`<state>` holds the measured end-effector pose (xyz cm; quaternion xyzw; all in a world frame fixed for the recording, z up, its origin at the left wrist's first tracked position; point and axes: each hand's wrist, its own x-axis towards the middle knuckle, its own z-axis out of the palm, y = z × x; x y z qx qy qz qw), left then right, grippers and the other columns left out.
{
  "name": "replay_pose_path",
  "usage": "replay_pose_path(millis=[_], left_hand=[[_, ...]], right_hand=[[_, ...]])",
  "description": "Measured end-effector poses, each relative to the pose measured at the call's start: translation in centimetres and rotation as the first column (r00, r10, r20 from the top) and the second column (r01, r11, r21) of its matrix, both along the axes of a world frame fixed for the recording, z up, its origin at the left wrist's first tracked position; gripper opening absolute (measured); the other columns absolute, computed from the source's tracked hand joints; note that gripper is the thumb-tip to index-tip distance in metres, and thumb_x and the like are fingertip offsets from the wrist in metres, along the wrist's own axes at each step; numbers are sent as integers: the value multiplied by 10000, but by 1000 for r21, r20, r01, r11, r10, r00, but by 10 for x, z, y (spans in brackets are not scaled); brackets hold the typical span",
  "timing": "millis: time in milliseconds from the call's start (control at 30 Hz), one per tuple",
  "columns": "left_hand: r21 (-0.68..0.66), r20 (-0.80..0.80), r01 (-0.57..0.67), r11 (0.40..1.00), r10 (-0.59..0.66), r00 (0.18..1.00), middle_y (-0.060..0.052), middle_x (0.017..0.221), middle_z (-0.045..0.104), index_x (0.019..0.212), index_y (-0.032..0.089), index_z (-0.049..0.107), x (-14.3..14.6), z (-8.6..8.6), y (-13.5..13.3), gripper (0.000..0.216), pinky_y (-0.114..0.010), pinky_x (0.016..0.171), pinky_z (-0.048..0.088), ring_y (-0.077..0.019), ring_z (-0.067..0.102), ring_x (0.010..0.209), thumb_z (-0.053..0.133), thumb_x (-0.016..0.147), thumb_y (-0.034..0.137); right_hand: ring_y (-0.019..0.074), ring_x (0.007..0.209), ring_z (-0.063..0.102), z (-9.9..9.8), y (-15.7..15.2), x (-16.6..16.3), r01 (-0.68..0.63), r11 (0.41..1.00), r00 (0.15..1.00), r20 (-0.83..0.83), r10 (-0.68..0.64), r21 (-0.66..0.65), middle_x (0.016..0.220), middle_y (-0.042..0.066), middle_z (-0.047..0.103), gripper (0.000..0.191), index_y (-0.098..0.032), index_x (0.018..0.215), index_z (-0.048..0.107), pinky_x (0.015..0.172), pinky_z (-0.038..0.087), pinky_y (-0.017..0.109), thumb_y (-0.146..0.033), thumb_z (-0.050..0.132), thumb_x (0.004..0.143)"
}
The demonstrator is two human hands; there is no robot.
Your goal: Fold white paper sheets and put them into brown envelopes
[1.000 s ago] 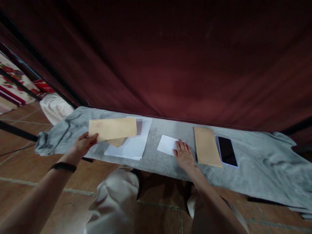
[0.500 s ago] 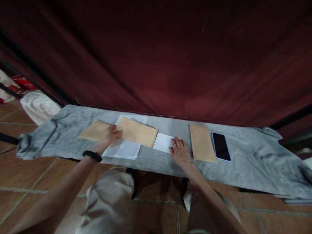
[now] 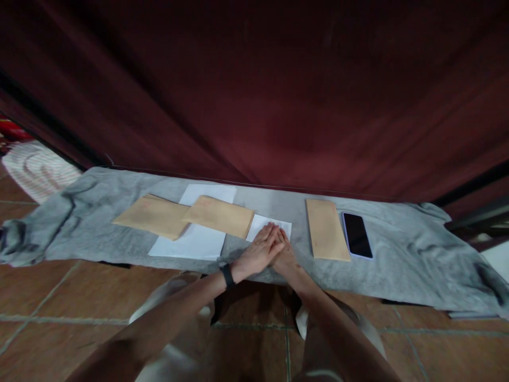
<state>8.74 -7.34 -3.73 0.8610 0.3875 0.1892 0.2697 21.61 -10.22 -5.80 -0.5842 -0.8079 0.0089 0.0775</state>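
Both my hands rest flat on a small folded white paper [image 3: 265, 223] at the middle of the grey cloth [image 3: 397, 254]. My left hand [image 3: 259, 250], a black band at its wrist, lies with fingers stretched out, touching my right hand [image 3: 283, 252], also flat. Just left of the paper lies a tan envelope [image 3: 219, 215], partly on a white sheet [image 3: 198, 240]. A second tan envelope [image 3: 151, 215] lies further left. Neither hand holds anything.
Right of my hands a third tan envelope [image 3: 326, 229] lies lengthwise beside a dark phone [image 3: 357, 235]. A dark red curtain [image 3: 278, 90] hangs behind the cloth-covered surface. Tiled floor [image 3: 59, 297] and my knees in light trousers [image 3: 175, 297] are below; striped fabric [image 3: 37, 167] sits far left.
My left hand carried a tan envelope rightward, laid it on the white sheet, let go, and came to rest beside my right hand on the small paper.
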Motion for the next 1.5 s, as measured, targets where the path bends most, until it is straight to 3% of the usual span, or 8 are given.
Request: replay_pose_path(millis=[233, 467, 667, 833, 1000, 1233, 1367, 1500], left_hand=[[151, -148, -181, 972, 203, 968, -199, 1660, 231, 1596, 70, 209, 9, -20, -4, 728, -500, 1261, 237, -252, 141, 1563, 218, 1039, 538], [312, -281, -233, 921, 324, 904, -295, 1605, 293, 1523, -32, 312, 2, -21, -16, 730, -526, 1227, 288, -346, 219, 1536, 413, 997, 464], [307, -371, -165, 937, 278, 886, -319, 1526, 422, 1455, -38, 412, -9, -8, -20, 615, -534, 1167, 372, -365, 368, 1474, 454, 973, 342], [290, -323, 30, 957, 69, 944, -181, 1592, 405, 1486, 138, 436, -30, 24, 0, 583, -488, 1225, 295, -295, 335, 1503, 547, 941, 310], [152, -436, -87, 985, 146, 888, -191, 1696, 69, 1606, 207, 179, -80, 39, 49, 1090, -582, 1230, 165, -367, 16, 1564, 800, 729, 388], [-109, -585, -138, 984, 49, 809, -225, 1687, -17, 1621, 191, 126, -110, 39, 89, 1286, -578, 1229, 65, -370, -30, 1564, 815, 601, 566], [-162, -591, -144, 976, 21, 807, -218, 1686, -49, 1621, 188, 123, -109, 42, 91, 1304, -550, 1235, 70, -359, -32, 1566, 796, 579, 588], [-172, -567, -141, 975, 19, 824, -206, 1690, -65, 1619, 183, 133, -111, 41, 93, 1284, -527, 1242, 72, -359, -55, 1564, 799, 589, 564]], right_hand=[[293, 1513, 308, -12, 0, 17, 50, 994, 999, -22, -48, 96, 1623, 167, 323, 585, -82, 1558, 356, 1239, 256, 505, -242, 421, 999], [300, 1478, 364, -11, -2, 36, 207, 961, 977, -87, -194, 182, 1590, 198, 387, 562, -37, 1542, 371, 1197, 300, 479, -323, 355, 1058], [325, 1402, 454, -2, -1, 45, 293, 947, 954, -106, -280, 134, 1546, 206, 461, 530, -33, 1492, 444, 1159, 336, 475, -305, 408, 1040], [331, 1357, 481, 11, 7, 51, 343, 936, 922, -218, -320, 76, 1466, 214, 543, 519, -71, 1467, 480, 1108, 395, 491, -280, 480, 991], [295, 1281, 538, 21, 23, 44, 241, 969, 893, -404, -197, 61, 1376, 176, 608, 409, -122, 1337, 618, 1096, 442, 464, -196, 460, 967], [203, 1228, 582, 23, 34, -5, 31, 998, 785, -620, 9, 55, 1313, 79, 665, 370, -211, 1274, 669, 1110, 457, 367, -153, 460, 974], [215, 1243, 556, 28, 38, -28, -145, 984, 848, -499, 178, 105, 1370, 69, 643, 373, -201, 1287, 654, 1095, 446, 378, -126, 456, 980], [256, 1210, 557, 31, 41, -33, -161, 986, 935, -313, 169, 52, 1310, 99, 673, 317, -174, 1216, 676, 1044, 444, 420, -125, 484, 969]])
